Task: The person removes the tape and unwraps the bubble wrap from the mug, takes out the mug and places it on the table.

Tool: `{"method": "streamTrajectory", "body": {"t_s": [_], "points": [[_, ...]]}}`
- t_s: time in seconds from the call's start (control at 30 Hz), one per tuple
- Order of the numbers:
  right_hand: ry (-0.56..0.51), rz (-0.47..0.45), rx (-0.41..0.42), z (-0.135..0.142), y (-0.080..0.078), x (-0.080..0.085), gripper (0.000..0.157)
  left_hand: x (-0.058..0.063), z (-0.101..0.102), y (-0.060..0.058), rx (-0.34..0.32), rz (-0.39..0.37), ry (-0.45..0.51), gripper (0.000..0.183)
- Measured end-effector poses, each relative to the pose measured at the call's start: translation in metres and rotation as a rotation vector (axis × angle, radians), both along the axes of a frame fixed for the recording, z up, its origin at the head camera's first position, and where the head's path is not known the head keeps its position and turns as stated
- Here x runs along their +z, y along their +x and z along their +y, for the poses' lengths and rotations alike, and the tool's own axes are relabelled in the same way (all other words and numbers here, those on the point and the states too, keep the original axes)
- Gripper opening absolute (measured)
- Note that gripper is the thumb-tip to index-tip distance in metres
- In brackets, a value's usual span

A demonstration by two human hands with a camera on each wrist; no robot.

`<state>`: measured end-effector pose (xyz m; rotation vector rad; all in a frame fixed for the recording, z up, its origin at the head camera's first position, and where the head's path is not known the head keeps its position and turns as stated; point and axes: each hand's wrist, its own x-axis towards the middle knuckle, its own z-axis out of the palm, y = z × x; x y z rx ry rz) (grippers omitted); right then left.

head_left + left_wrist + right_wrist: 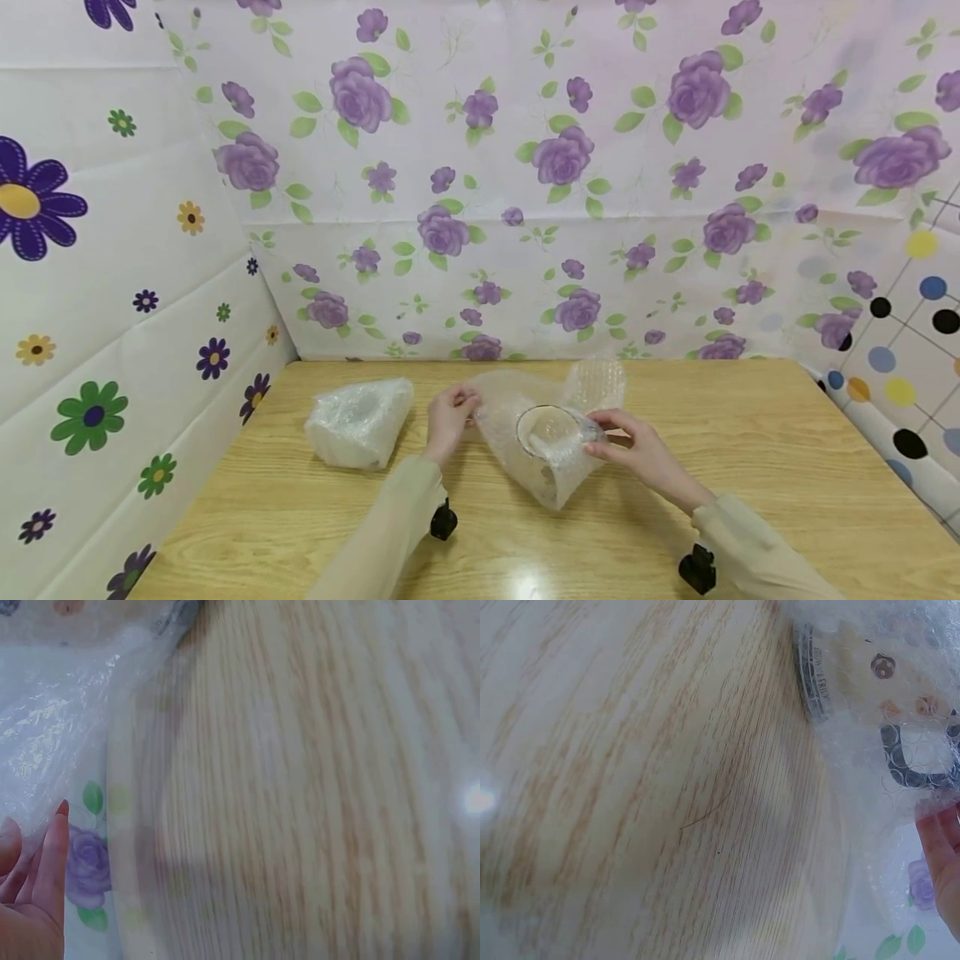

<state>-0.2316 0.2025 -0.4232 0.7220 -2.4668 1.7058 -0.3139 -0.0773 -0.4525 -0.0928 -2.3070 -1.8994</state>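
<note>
A cream mug (542, 422) with a dark rim sits in a loose sheet of bubble wrap (498, 446) near the table's middle. Little brown bear prints and a dark handle (900, 766) show through the plastic in the right wrist view. On the left, my left hand (450, 421) pinches the sheet's edge between thumb and fingers. My right hand (637, 454) grips the wrap over the handle side, thumb and fingers around it. From the left wrist, the left hand (34, 889) appears at the wrap's edge, with only a strip of the mug visible.
A second bubble-wrapped bundle (360, 422) lies to the left on the wooden table (750, 433), its contents hidden. One flap of wrap (596, 385) stands up behind the mug. Flowered cloth (487, 167) hangs along the table's back edge.
</note>
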Motion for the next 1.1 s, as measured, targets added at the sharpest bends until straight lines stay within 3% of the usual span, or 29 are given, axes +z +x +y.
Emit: {"method": "streamTrajectory", "body": {"t_s": [0.57,0.8,0.97,1.1], "points": [[-0.001,0.014,0.001,-0.001,0.001,0.000,0.036,-0.009,-0.011,-0.004,0.075,-0.114,-0.052,0.010],[0.006,0.013,-0.012,0.006,-0.012,-0.022,0.036,-0.012,-0.014,-0.002,0.094,-0.154,-0.023,0.018],[-0.001,0.023,-0.006,0.001,-0.005,-0.010,0.035,-0.016,-0.014,0.000,0.145,-0.114,-0.093,0.031],[0.002,0.024,-0.008,-0.003,0.002,0.001,0.035,-0.019,-0.012,0.002,0.157,-0.048,-0.198,0.027]]}}
